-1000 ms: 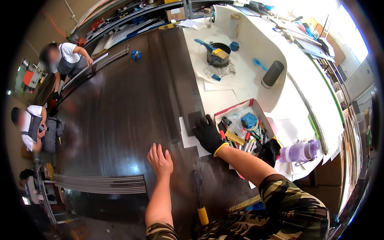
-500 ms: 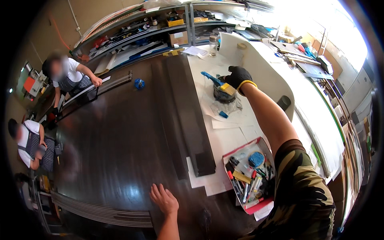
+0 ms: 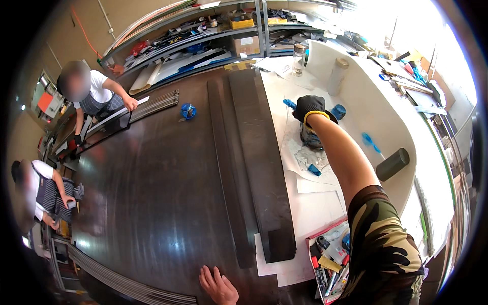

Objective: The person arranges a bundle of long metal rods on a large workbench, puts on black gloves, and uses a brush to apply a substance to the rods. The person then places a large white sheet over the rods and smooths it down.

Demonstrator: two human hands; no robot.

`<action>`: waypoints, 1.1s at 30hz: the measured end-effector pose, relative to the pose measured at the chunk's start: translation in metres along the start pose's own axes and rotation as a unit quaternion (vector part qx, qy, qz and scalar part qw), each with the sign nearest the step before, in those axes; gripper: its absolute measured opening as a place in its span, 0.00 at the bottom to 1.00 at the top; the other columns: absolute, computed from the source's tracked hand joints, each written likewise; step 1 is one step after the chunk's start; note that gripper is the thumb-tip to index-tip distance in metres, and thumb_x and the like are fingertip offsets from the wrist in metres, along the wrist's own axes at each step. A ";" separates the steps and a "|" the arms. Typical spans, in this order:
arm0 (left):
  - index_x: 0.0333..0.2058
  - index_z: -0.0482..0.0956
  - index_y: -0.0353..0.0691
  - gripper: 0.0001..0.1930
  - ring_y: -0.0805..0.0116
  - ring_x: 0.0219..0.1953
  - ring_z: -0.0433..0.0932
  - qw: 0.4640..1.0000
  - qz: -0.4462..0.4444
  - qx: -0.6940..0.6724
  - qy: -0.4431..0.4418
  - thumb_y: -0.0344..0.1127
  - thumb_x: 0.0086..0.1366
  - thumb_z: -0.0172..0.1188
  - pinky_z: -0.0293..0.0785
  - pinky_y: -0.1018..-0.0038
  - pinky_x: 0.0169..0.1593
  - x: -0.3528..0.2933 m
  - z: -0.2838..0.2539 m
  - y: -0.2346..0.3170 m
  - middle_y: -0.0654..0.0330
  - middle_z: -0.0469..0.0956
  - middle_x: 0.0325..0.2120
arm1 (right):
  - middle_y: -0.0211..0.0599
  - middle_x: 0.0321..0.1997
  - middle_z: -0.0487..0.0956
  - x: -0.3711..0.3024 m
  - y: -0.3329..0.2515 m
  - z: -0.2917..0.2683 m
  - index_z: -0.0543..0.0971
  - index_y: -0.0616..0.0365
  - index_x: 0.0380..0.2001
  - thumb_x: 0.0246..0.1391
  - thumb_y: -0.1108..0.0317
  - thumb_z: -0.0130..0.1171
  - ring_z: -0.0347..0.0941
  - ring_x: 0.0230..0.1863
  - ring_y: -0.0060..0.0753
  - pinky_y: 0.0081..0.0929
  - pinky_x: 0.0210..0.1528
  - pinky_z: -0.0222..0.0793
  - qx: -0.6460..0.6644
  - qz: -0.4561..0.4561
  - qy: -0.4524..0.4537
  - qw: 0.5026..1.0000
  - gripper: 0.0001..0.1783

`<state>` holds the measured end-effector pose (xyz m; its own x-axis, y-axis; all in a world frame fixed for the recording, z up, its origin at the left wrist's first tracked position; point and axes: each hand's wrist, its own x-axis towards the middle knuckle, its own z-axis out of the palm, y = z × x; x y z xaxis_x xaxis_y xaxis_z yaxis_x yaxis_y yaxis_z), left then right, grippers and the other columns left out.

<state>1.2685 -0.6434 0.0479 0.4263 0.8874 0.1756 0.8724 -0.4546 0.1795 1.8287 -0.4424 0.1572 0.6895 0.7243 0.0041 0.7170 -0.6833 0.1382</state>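
Note:
My right hand [image 3: 311, 108], in a black glove with a yellow cuff, is closed over a dark pot [image 3: 310, 138] on the white paper. The blue handle of a brush [image 3: 289, 103] sticks out past its fingers; the glove hides the rest of the brush. A small blue piece [image 3: 314, 170] lies in front of the pot. My bare left hand [image 3: 218, 285] rests on the dark table [image 3: 152, 203] at the near edge, fingers spread, holding nothing. Between the hands run two long dark strips, a wide one [image 3: 262, 162] and a narrow one [image 3: 229, 173].
A box of markers [image 3: 330, 259] stands beside my right sleeve. A glass jar [image 3: 299, 60], a blue tub [image 3: 338, 112] and a dark cylinder [image 3: 392, 164] stand right of the strips. At the left, two people work by metal bars [image 3: 155, 105]. A blue roll [image 3: 188, 111] sits on the table.
My right hand has come down over the pot and closed around the brush, whose yellow part was in sight before. My left hand stays on the table; the whole view has shifted.

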 end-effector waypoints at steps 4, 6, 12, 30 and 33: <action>0.57 0.69 0.34 0.20 0.38 0.62 0.61 1.000 0.001 -0.012 0.015 0.36 0.68 0.47 0.56 0.47 0.64 -0.001 0.007 0.001 0.40 0.63 0.61 | 0.37 0.36 0.85 0.010 0.004 0.015 0.86 0.46 0.34 0.54 0.62 0.54 0.82 0.39 0.41 0.43 0.37 0.67 -0.039 -0.016 0.025 0.999 0.12; 0.57 0.69 0.34 0.20 0.37 0.62 0.61 0.999 0.006 -0.019 0.028 0.36 0.69 0.47 0.56 0.46 0.64 -0.005 0.010 0.000 0.40 0.63 0.60 | 0.39 0.38 0.85 0.007 0.005 0.011 0.86 0.48 0.35 0.56 0.62 0.52 0.82 0.41 0.42 0.43 0.40 0.69 -0.005 -0.018 0.006 1.000 0.13; 0.56 0.70 0.34 0.20 0.38 0.62 0.61 0.998 0.014 -0.027 0.054 0.37 0.70 0.46 0.56 0.47 0.64 -0.007 0.011 0.005 0.40 0.64 0.60 | 0.45 0.39 0.83 -0.023 0.024 -0.035 0.85 0.51 0.36 0.48 0.59 0.58 0.81 0.41 0.47 0.39 0.44 0.74 0.105 -0.018 -0.011 0.994 0.15; 0.55 0.71 0.35 0.19 0.39 0.60 0.63 0.998 0.005 -0.003 0.056 0.37 0.69 0.47 0.58 0.47 0.63 -0.009 0.015 0.000 0.41 0.66 0.59 | 0.45 0.29 0.80 -0.024 0.151 0.074 0.79 0.67 0.28 0.46 0.63 0.58 0.79 0.32 0.38 0.31 0.35 0.73 0.474 0.194 0.042 0.858 0.15; 0.55 0.71 0.34 0.19 0.39 0.60 0.63 0.997 0.022 -0.015 0.068 0.37 0.69 0.47 0.58 0.47 0.63 -0.006 0.016 0.004 0.41 0.66 0.59 | 0.53 0.36 0.82 -0.014 0.157 0.082 0.81 0.64 0.32 0.46 0.59 0.58 0.80 0.37 0.49 0.36 0.42 0.74 0.304 0.181 0.114 0.928 0.18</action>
<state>1.2737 -0.6493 0.0322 0.4254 0.8492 0.3128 0.8453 -0.4963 0.1980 1.9397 -0.5674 0.0977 0.9065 0.3907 0.1600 0.4159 -0.7611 -0.4977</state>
